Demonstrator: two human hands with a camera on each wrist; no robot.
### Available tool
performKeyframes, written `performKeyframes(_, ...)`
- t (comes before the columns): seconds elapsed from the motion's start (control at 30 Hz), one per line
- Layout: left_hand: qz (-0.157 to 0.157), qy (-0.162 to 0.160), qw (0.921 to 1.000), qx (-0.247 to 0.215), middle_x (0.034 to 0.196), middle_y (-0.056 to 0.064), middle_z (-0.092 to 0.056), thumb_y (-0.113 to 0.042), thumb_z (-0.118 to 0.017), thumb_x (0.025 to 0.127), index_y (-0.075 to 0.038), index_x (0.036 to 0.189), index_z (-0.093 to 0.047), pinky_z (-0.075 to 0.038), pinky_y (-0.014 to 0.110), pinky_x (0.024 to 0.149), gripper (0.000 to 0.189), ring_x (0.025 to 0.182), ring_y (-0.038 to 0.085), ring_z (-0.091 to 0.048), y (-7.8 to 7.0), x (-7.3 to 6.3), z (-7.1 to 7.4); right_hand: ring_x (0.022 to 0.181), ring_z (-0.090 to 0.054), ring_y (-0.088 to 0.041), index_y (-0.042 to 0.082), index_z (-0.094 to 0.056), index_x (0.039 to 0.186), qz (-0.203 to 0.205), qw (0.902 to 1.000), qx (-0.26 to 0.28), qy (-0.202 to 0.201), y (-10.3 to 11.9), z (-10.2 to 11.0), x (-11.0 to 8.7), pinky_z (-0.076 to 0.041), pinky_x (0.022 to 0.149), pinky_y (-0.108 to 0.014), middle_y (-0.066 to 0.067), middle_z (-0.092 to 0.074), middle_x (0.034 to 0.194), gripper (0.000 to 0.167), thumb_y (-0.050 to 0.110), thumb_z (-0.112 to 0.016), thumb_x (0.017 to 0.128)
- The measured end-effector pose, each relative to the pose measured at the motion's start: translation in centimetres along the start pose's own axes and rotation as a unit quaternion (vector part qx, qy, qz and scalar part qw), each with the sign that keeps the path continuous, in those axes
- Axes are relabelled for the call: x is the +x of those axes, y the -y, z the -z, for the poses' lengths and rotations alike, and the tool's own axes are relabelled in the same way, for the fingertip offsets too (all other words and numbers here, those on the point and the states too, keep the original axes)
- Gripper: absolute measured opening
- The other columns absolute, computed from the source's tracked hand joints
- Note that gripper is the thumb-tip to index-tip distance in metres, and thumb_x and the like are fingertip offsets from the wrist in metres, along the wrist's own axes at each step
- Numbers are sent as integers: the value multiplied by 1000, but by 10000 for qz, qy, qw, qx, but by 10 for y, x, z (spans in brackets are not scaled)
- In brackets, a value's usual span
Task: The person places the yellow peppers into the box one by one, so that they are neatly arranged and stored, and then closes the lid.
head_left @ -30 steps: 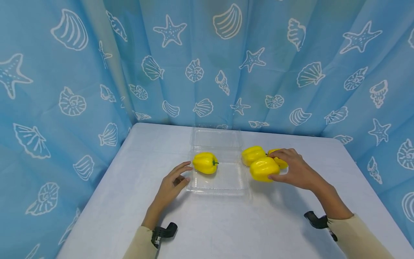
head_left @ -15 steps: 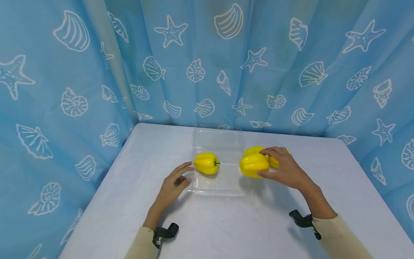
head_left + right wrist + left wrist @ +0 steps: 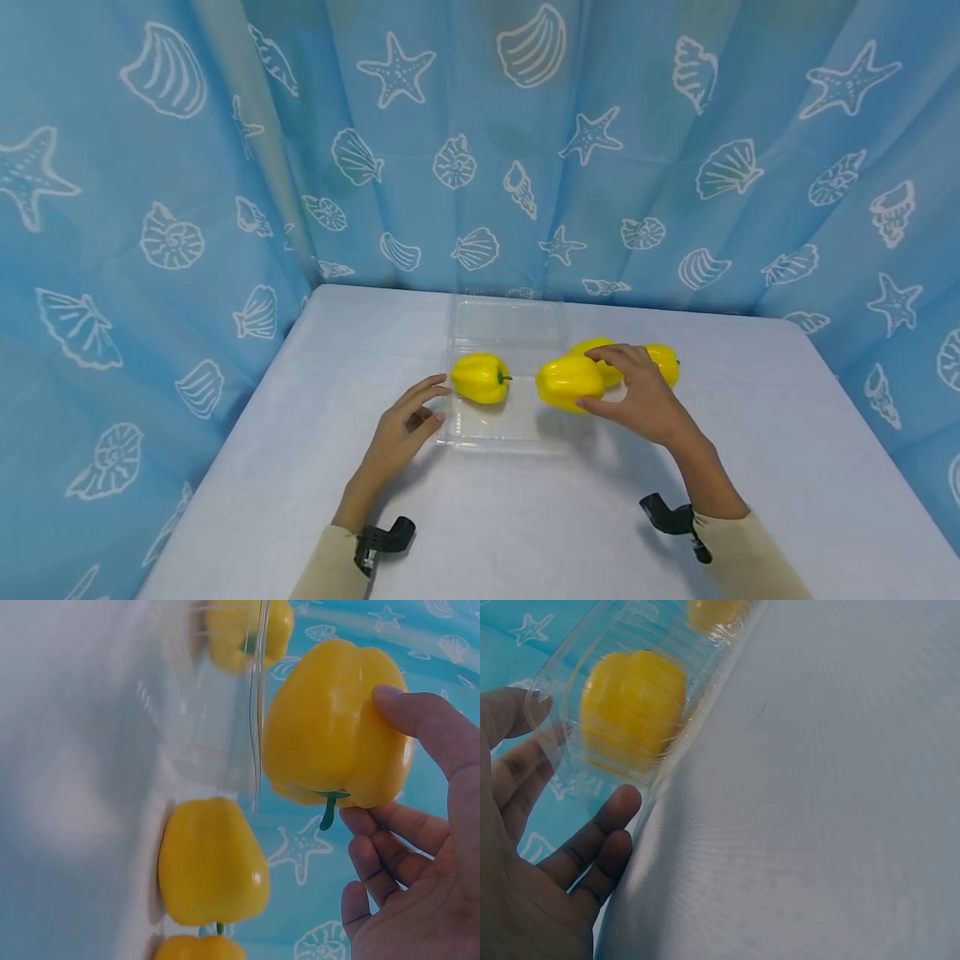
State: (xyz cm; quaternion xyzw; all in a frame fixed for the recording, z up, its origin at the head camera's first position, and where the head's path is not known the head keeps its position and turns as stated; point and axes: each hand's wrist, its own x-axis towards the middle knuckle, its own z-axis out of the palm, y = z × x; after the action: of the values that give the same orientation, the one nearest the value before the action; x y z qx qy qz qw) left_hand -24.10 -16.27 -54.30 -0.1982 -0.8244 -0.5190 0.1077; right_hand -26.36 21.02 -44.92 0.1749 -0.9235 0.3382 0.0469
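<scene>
A clear plastic clamshell container [image 3: 480, 429] lies on the table with its lid [image 3: 506, 321] folded back. Inside, at its left end, sits a yellow bell pepper [image 3: 480, 379], stem pointing right. My left hand [image 3: 401, 429] is at the container's left side, fingers loosely bent and touching the plastic edge [image 3: 562, 682]. Between thumb and fingertips, my right hand [image 3: 637, 396] grips a second yellow bell pepper [image 3: 567, 383] above the container's right end. In the right wrist view, this held pepper [image 3: 337, 724] has its green stem turned toward the wrist.
Two more yellow bell peppers lie right of the container: one pepper [image 3: 596, 346] partly hidden behind the right hand, another pepper [image 3: 663, 364] farther right. A white cloth covers the table [image 3: 495, 525]. A blue shell-patterned curtain [image 3: 480, 150] hangs behind and at the sides.
My right hand has carried its pepper leftward, from beside the other loose peppers to over the container's right end. My left hand stays in place at the container.
</scene>
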Motion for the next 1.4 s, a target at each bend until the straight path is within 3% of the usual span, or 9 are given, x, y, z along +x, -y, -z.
performKeyframes(0.2, -42, -35, 10000, -72, 150, -1, -49, -21, -65, 99, -16, 133, -64, -54, 32, 80, 34, 88, 18, -62, 2, 0, 0, 134, -35, -32, 18, -58, 136, -81, 9998, 99, -124, 4, -11, 3, -26, 108, -68, -5, -50, 142, 72, 49, -84, 77)
performKeyframes(0.73, 101, 19, 9999, 94, 150, -10, -48, -21, -65, 99, -21, 133, -64, -53, 29, 78, 34, 87, 12, -62, 6, -2, -2, 131, -36, -31, 18, -59, 134, -30, 9997, 159, -176, 9, -27, 12, -30, 107, -63, -4, -53, 139, 68, 48, -84, 78)
performKeyframes(1.13, 22, 51, 10000, 42, 150, -9, -47, -22, -65, 99, -18, 134, -64, -53, 29, 79, 35, 87, 13, -62, 2, 0, 0, 131, -35, -31, 18, -59, 134, -97, 9994, 245, -216, 1, -26, 13, -30, 107, -63, -4, -53, 137, 68, 47, -84, 78)
performKeyframes(1.4, 37, 63, 9999, 103, 150, -8, -47, -21, -65, 99, -18, 134, -64, -53, 29, 79, 35, 88, 12, -62, 2, 0, 0, 131, -35, -32, 16, -58, 135, -71, 9998, 27, -168, 2, -31, 20, -28, 107, -64, -7, -52, 138, 70, 47, -84, 78)
